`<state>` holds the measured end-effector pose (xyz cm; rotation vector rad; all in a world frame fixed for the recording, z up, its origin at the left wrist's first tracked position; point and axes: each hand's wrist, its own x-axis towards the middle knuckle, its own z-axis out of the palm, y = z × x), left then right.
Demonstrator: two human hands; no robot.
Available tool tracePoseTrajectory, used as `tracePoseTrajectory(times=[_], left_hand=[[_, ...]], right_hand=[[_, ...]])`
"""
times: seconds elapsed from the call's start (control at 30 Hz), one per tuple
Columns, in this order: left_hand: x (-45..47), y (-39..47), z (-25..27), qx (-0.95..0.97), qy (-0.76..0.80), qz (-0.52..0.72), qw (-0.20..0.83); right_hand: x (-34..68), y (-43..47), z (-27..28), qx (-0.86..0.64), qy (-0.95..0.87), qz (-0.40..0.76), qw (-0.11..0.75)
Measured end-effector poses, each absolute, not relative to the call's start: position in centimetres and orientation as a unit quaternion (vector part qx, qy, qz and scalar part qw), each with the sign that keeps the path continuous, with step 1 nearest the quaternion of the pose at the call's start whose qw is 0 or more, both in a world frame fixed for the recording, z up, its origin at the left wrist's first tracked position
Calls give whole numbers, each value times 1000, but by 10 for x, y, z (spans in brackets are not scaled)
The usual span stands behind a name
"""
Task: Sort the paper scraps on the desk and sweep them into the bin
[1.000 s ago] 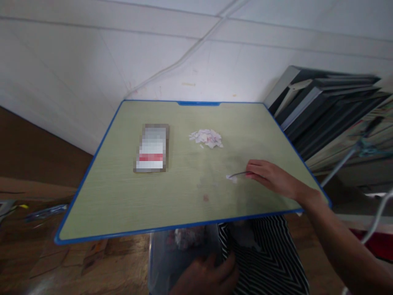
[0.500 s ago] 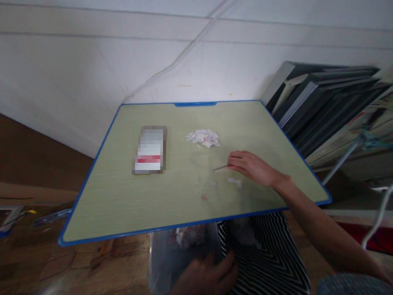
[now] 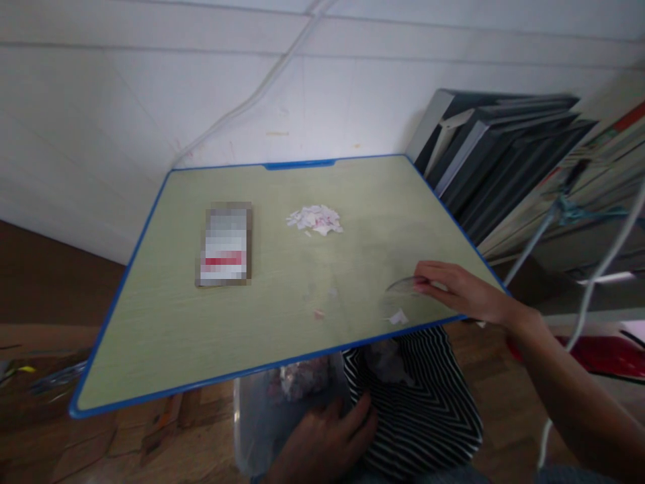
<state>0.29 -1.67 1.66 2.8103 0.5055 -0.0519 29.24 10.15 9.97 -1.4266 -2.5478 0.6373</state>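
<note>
Blue edging point(image 3: 201, 383) borders the tabletop point(image 3: 201, 329). Over its right side, the right hand point(image 3: 448, 287) has its grip clamped on a thin dark tool point(image 3: 402, 280). Paper scraps point(image 3: 399, 316) lie near its front edge, the paper pile point(image 3: 317, 219) toward its back, open room between. Below its front edge is the left hand point(image 3: 330, 435), grip unclear.

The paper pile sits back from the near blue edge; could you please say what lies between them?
In the head view, between the paper pile and the near blue edge lie a pinkish patch, fainter pale patches and, further right, white scraps.
</note>
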Motion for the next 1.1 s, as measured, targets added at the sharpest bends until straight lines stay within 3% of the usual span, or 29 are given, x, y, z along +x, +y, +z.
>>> tracePoseTrajectory(times=[0.23, 0.67, 0.93, 1.1], left_hand=[[3, -14, 20, 975, 171, -34, 139], [4, -14, 24, 972, 174, -48, 153], [2, -14, 23, 973, 172, -29, 152], [2, -16, 20, 973, 183, 5, 138]], right_hand=[[275, 101, 102, -457, -824, 333, 14], [271, 78, 119, -406, -838, 364, 0], [283, 95, 94, -608, -757, 216, 104], [243, 117, 74, -667, -725, 133, 112]])
